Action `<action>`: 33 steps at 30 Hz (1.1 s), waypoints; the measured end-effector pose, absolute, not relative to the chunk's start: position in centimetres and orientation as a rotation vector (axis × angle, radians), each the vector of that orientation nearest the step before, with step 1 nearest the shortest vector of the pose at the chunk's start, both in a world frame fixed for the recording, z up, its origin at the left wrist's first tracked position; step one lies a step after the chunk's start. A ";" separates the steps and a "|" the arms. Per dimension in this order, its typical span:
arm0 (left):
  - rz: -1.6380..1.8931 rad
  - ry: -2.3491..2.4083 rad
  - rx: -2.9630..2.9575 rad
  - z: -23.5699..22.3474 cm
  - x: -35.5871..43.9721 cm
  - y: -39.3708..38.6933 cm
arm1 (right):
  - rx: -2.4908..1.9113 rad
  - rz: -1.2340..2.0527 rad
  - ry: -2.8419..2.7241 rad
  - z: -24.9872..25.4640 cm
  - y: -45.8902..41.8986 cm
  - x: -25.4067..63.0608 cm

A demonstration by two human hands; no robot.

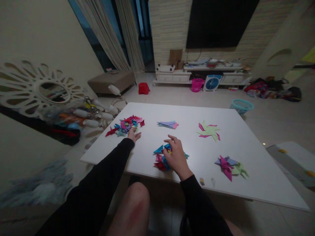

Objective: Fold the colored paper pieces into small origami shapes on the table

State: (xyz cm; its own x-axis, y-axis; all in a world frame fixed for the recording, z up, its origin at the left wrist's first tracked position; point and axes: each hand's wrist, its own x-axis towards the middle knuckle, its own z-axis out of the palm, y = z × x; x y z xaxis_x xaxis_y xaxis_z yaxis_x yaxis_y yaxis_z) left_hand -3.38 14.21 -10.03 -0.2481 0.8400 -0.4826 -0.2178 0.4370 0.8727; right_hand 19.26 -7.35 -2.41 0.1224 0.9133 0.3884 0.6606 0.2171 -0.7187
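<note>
My left hand [134,134] reaches to the far left of the white table [258,157] and touches the edge of a heap of folded coloured paper pieces [126,125]; its fingers are curled, and I cannot make out anything in them. My right hand [175,156] rests, fingers bent, on a blue, red and pink folded paper cluster [159,160] near the table's front edge. Other paper pieces lie apart: a purple and pink stack [167,124], a green and pink star shape [209,131], and a purple, pink and green pile [230,165].
My bare knee [134,203] is under the table's front edge. Left of the table lie scissors and white bottles [94,114] beside a mirror. On the floor behind stand a teal basket [241,106], a pink bucket [197,85] and a red stool [143,88].
</note>
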 end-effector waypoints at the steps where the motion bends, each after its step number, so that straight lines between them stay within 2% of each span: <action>1: 1.095 1.502 0.575 -9.8 -3.5 14.0 | -1.515 0.353 -1.615 -2.5 -7.3 19.4; 9: 1.014 1.546 0.737 -5.1 -3.5 9.4 | -1.499 0.304 -1.627 -2.5 -7.1 20.1; 16: 0.832 1.203 1.262 0.1 3.0 1.0 | -1.643 0.327 -1.559 -2.4 -6.9 22.4; 21: 0.739 1.168 1.876 -1.0 5.5 -1.8 | -1.769 0.327 -1.413 -2.8 -6.9 23.8; 26: 0.526 1.091 2.153 -3.8 4.4 0.2 | -1.781 0.376 -1.457 -2.8 -6.6 24.0; 33: 0.341 0.985 2.404 -3.7 4.9 2.5 | -1.671 0.391 -1.697 -3.7 -4.6 22.8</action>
